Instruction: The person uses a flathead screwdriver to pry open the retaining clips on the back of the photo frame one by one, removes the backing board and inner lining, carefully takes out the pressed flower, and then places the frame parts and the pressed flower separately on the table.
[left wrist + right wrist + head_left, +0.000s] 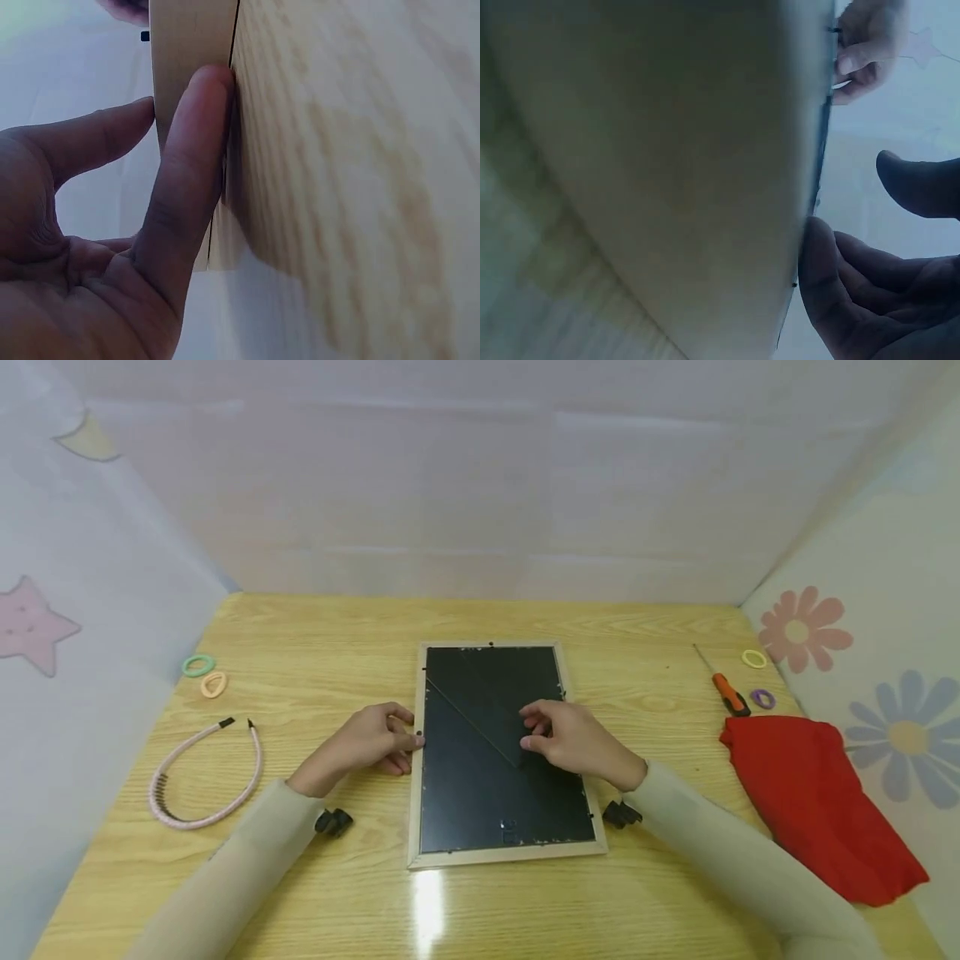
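Pale walls (480,485) are printed with a star on the left and flowers on the right. On the wood-grained table (322,635), a light-rimmed picture frame (510,855) is laid at the middle, its dark backing (468,802) turned up and crossed by a thin diagonal line. Its left edge is touched by the thumb and forefinger of the left hand (378,739), whose fingers are unclenched. Relaxed, thumb parted from fingers, the right hand (573,739) is held over the backing; fingertip contact appears to be made. At far left, a green ring (197,674) and an orange ring (212,694) are placed beyond a headband (178,823). On the right, a screwdriver (727,692), a yellow ring (753,667) and a purple ring (767,705) are set beyond a red cloth (817,802).
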`<state>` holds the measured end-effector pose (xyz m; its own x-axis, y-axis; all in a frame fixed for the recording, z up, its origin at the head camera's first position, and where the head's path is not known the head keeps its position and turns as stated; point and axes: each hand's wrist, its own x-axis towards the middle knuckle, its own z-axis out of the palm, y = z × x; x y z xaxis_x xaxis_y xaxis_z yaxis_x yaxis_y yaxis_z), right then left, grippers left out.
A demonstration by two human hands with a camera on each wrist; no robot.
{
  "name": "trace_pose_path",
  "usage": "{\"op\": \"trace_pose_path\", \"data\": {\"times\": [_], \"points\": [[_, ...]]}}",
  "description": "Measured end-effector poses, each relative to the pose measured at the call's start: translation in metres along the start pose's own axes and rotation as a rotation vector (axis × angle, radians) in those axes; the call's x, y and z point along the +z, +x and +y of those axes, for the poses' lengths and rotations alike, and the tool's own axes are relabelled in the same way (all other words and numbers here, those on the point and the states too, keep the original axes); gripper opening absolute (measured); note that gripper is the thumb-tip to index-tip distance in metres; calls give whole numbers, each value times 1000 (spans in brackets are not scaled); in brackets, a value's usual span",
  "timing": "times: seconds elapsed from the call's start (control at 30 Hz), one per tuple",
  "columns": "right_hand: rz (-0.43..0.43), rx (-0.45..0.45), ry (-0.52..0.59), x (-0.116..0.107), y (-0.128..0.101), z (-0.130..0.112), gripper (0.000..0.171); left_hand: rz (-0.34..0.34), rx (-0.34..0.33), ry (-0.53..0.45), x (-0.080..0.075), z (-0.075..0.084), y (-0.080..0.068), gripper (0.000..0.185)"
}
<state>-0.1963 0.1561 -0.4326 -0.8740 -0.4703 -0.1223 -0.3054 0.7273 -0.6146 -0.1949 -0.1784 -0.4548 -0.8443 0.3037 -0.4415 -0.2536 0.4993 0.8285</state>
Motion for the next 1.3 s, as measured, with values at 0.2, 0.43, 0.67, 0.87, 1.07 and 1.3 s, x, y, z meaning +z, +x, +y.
{"op": "trace_pose_path", "data": {"times": [0.2, 0.43, 0.67, 0.87, 1.07, 1.3], "points": [[-54, 41, -28, 0, 4, -2, 46, -2, 19, 2, 5, 1, 3, 54], [-96, 126, 141, 3, 2, -2, 45, 18, 28, 0, 9, 3, 4, 52], [-7, -17, -125, 23, -10, -10, 68, 27, 11, -6, 9, 4, 3, 50], [111, -102, -359, 32, -9, -11, 67, 12, 0, -13, 10, 8, 3, 49], [192, -123, -378, 28, -6, -10, 54, 20, 16, 56, 7, 12, 9, 42], [275, -140, -399, 29, -10, -9, 53, 37, 5, 19, 3, 9, 13, 38]]}}
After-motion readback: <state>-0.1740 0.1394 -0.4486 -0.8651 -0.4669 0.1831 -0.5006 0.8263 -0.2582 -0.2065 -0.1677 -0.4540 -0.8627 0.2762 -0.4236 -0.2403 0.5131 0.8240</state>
